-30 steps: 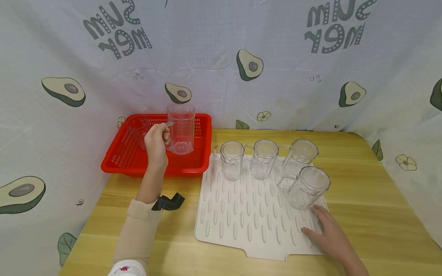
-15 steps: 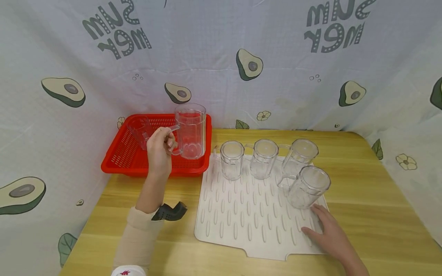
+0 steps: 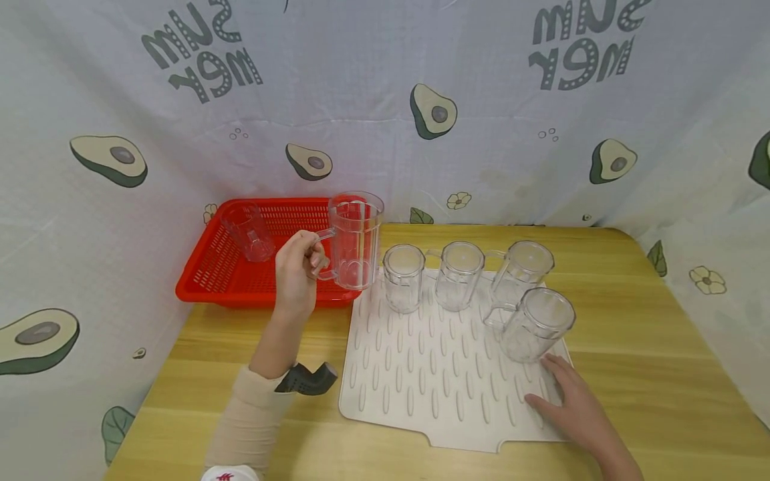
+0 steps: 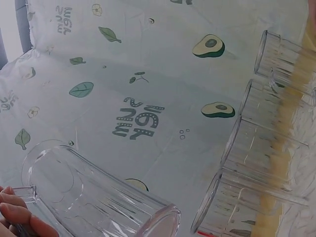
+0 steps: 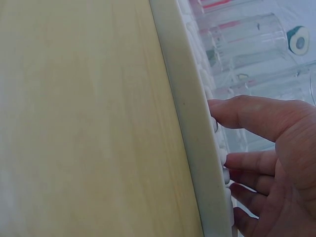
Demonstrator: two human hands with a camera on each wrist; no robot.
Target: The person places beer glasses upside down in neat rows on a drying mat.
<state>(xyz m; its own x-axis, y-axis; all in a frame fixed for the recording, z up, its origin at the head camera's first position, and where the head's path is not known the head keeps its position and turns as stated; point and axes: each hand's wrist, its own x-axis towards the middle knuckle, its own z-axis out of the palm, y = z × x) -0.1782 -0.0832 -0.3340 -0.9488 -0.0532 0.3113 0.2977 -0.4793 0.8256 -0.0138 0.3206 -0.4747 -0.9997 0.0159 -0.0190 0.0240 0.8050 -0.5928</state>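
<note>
My left hand [image 3: 297, 270] grips the handle of a clear mug [image 3: 356, 244]. It holds this mug roughly upright in the air, over the basket's right rim and beside the drying tray. In the left wrist view, curled fingers [image 4: 22, 217] show at the handle of that mug [image 4: 98, 197]. On the white ridged drying tray [image 3: 433, 394] stand several clear mugs [image 3: 460, 277], one of them nearer the front right [image 3: 537, 325]. My right hand [image 3: 571, 404] rests at the tray's right front, fingertips near that front mug. The right wrist view shows its fingers [image 5: 256, 116] relaxed against the tray's ridged surface.
A red plastic basket [image 3: 204, 294] stands at the back left, with another clear mug [image 3: 248, 232] leaning inside it. Wooden tabletop [image 3: 650, 347] surrounds the tray. A white curtain printed with avocados [image 3: 433, 112] hangs behind and at both sides.
My left hand has carried the mug rightward from above the basket toward the tray, slightly nearer to me. The right hand and the mugs on the tray have stayed put.
</note>
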